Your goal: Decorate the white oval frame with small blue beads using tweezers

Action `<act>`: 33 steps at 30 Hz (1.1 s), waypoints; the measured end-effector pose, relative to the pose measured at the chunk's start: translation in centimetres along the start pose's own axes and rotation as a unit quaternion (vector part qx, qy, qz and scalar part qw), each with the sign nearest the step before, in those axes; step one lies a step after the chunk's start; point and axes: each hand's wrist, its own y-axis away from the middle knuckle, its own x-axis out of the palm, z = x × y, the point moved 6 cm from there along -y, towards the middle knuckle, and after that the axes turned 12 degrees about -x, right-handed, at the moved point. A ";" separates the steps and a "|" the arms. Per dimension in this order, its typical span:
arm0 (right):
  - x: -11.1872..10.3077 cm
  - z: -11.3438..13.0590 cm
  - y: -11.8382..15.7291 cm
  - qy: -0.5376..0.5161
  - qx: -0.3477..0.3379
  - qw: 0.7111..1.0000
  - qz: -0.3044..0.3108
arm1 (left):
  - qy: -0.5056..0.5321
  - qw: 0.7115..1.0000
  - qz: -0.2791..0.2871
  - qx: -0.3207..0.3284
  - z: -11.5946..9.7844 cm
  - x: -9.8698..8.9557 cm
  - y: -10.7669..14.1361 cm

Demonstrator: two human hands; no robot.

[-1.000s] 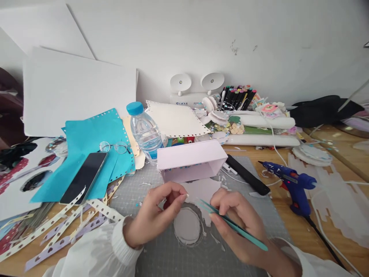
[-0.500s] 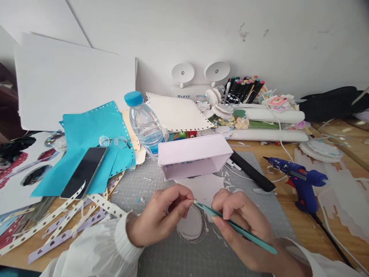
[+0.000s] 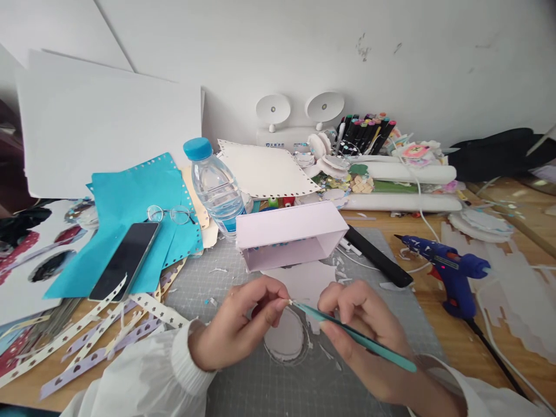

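My right hand (image 3: 365,336) grips a pair of teal tweezers (image 3: 377,351), their tips pointing left. At those tips my left hand (image 3: 249,327) is closed in a pinch, thumb against forefinger, on a tiny pale piece too small to make out. Below the fingertips a round white disc (image 3: 284,336) lies on the grey cutting mat (image 3: 260,394). Just beyond both hands stands a pale lilac open-fronted paper box (image 3: 291,231), with an irregular pale paper sheet (image 3: 304,281) in front of it.
A blue hot glue gun (image 3: 452,266) with its cord rests at the right. Behind the box are a water bottle (image 3: 217,191) and a black bar (image 3: 377,258). To the left lie a phone (image 3: 125,260), eyeglasses (image 3: 169,214), teal paper (image 3: 113,197) and punched paper strips (image 3: 87,330).
Both hands stay nearly still, fingertips and tweezer tips held together. The whole view has shifted very slightly.
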 end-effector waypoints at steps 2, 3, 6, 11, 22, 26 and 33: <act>0.2 -0.1 0.2 -0.001 0.010 1.000 0.014 | 0.002 1.000 0.001 0.003 -0.1 0.1 0.0; 0.2 -0.1 0.3 0.001 0.011 1.000 0.018 | 0.002 1.000 0.001 0.004 -0.1 0.1 0.0; 0.2 -0.1 0.4 0.008 0.007 1.000 0.021 | -0.001 1.000 -0.001 0.005 -0.1 0.1 -0.1; 0.3 0.0 0.1 0.000 -0.019 1.000 0.016 | -0.013 1.000 -0.005 -0.011 0.0 0.2 -0.2; -2.5 0.3 -1.0 0.078 -0.046 0.990 -0.110 | -0.127 0.988 -0.081 -0.040 -0.7 -3.6 -0.1; -1.6 2.1 -1.5 0.163 -0.148 0.973 -0.069 | -0.117 0.986 -0.046 -0.113 -1.2 -3.6 0.4; 3.2 6.3 -1.2 0.404 -0.419 0.805 0.118 | -0.037 0.995 -0.014 -0.095 -4.8 0.3 1.5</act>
